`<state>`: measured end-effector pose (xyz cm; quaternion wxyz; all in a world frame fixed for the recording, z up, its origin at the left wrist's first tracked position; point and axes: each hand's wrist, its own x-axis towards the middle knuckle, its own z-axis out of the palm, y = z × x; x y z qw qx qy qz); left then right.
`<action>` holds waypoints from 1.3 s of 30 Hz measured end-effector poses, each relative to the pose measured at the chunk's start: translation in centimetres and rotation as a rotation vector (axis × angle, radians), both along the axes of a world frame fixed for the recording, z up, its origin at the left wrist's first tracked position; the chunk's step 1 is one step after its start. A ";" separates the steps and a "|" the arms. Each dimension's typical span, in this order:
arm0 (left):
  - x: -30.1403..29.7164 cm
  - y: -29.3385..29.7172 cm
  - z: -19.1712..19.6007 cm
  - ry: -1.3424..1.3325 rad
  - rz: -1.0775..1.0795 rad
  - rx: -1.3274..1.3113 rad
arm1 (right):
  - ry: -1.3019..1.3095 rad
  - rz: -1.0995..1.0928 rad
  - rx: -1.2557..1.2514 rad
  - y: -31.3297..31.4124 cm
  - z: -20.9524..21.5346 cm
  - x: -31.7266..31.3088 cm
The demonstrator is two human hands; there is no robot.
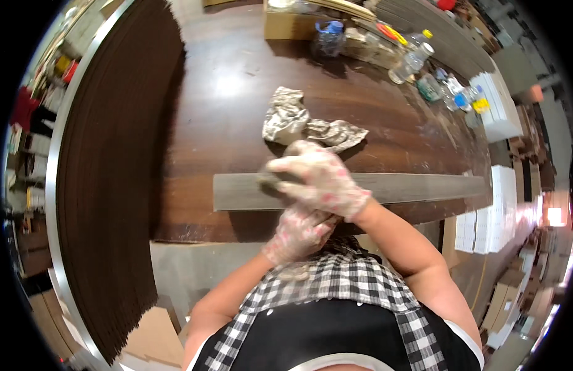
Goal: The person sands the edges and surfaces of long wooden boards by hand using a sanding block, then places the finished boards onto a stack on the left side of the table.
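A long grey wood-grain board [398, 185] lies across the near part of a dark brown table. Over its left half is my right hand [327, 182], in a white glove with pink marks, its fingers closed round a small dark pad [271, 185]. The pad is blurred and touches or nearly touches the board. My left hand [302, 234], gloved alike, is at the board's near edge, tucked below my right wrist. Its fingers are partly hidden, so its grip does not show. Just beyond the board lies a crumpled patterned cloth [288, 117] in beige and brown.
A tall stack of dark boards [113, 154] with a pale edge stands left of the table [224, 117]. Along the far right side are a blue-capped jug [330, 40], plastic bottles [411, 63] and a cardboard box [292, 26]. White stacked panels [494, 210] stand at the right.
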<state>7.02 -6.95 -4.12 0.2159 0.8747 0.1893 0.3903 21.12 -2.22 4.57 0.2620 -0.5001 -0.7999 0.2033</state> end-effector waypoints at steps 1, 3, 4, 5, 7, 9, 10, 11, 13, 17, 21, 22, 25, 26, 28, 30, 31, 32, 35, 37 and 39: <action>0.2 0.1 1.0 -0.035 0.008 0.007 | -0.051 -0.097 -0.079 -1.4 0.7 2.7; 0.4 0.2 1.8 -0.058 0.045 0.001 | -0.091 -0.260 -0.120 -4.2 1.5 9.4; 0.6 0.1 1.8 -0.058 0.049 0.008 | -0.215 -0.410 -0.195 -6.0 2.1 12.7; 0.9 0.2 2.2 -0.069 0.044 0.008 | -0.264 -0.534 -0.204 -7.5 3.0 15.0; 1.5 0.2 2.5 -0.035 0.026 0.005 | -0.240 -0.659 -0.184 -8.4 3.1 16.2; 1.8 0.1 3.0 0.008 0.035 0.037 | -0.186 -0.496 0.026 -6.9 2.2 13.8; 1.7 0.1 3.0 0.036 0.051 0.059 | -0.075 -0.368 0.032 -5.8 2.2 11.3; 1.8 0.1 2.9 0.055 0.057 0.082 | -0.021 -0.305 0.084 -5.2 0.6 9.7; 1.8 -0.1 3.3 0.107 0.080 0.086 | -0.058 -0.351 0.063 -5.8 0.1 10.5; 2.8 -0.9 4.8 0.259 0.166 0.036 | -0.298 -0.646 -0.044 -10.7 1.8 23.4; 9.8 -0.8 7.1 0.360 0.142 0.000 | -0.241 -0.607 0.028 -11.3 2.2 26.3; 11.8 -0.8 8.1 0.378 0.128 -0.014 | -0.177 -0.502 0.076 -10.5 2.1 24.9; 14.4 -1.0 6.6 0.597 0.195 -0.057 | -0.088 -0.392 0.049 -10.4 1.0 23.9; 14.6 -0.9 6.2 0.662 0.207 -0.076 | -0.096 -0.430 -0.009 -11.3 1.3 25.8; 14.4 -0.9 6.1 0.632 0.206 -0.032 | -0.153 -0.500 -0.058 -13.7 1.3 31.4; 14.7 -1.1 6.3 0.634 0.215 -0.040 | -0.316 -0.679 -0.050 -17.0 1.9 38.8; 15.0 -1.0 6.1 0.624 0.212 -0.026 | -0.373 -0.772 -0.063 -19.1 1.4 43.3; 15.2 -0.9 6.1 0.632 0.203 -0.026 | -0.389 -0.921 -0.165 -20.0 2.3 46.2; 15.7 -0.8 6.1 0.651 0.223 -0.034 | -0.357 -0.976 -0.207 -19.4 3.0 46.9; 15.1 -1.0 5.8 0.701 0.248 -0.016 | -0.196 -0.691 -0.049 -17.9 2.3 43.8; 14.6 -1.0 5.6 0.696 0.248 -0.023 | -0.076 -0.547 -0.036 -17.7 2.0 41.6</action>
